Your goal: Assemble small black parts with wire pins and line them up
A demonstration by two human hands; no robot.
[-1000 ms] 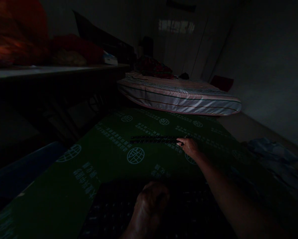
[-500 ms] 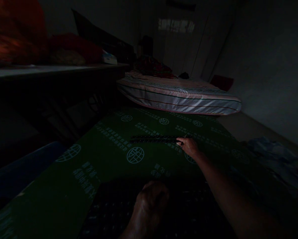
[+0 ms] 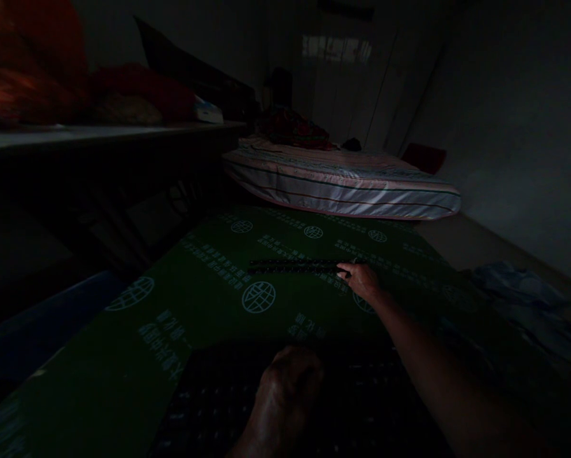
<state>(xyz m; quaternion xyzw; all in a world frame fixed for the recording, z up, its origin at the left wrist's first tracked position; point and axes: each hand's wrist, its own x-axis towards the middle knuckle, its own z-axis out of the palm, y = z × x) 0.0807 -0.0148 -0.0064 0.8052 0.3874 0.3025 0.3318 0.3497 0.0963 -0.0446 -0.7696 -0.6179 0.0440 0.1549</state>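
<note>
The view is very dark. My right hand (image 3: pixel 361 280) reaches far forward over the green board and closes, thumb and fingers together, on the right end of a long, narrow black strip (image 3: pixel 292 266). That strip lies crosswise and shows small notches or bumps along its length. Close to me, my left hand (image 3: pixel 288 388) is curled into a fist over a wide black panel (image 3: pixel 209 401) with rows of small pale marks. What the left fingers hold, if anything, is hidden. The panel's kind cannot be made out.
Underneath lies a green board (image 3: pixel 194 305) printed with white globes and lettering. Beyond it is a bed with a striped mattress (image 3: pixel 337 187). A table (image 3: pixel 137 132) with red and orange bundles stands left. Crumpled cloth (image 3: pixel 519 292) lies at the right, a blue object (image 3: pixel 51 312) at the left.
Almost nothing differs. Both hands keep their places and grips, and the whole view has shifted only very slightly.
</note>
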